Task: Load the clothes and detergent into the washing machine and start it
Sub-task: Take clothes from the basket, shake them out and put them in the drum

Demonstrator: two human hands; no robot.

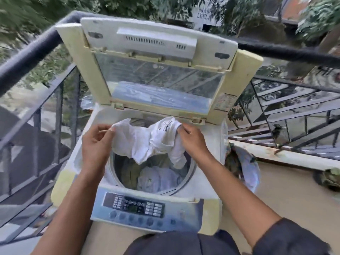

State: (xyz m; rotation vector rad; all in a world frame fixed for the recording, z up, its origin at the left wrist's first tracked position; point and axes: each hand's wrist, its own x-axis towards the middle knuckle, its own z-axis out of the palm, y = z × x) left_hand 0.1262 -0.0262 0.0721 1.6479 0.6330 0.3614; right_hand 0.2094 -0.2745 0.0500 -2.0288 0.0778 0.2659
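Control panel of top-load washing machine at bottom centre of frame, lid propped upright at the back. Left hand and right hand both pinch a white shirt, fingers clamped on its two upper corners, stretched over the open drum in mid-frame. Pale and olive clothes already lie in the drum. Bag of laundry just right of the machine; black railing upper left
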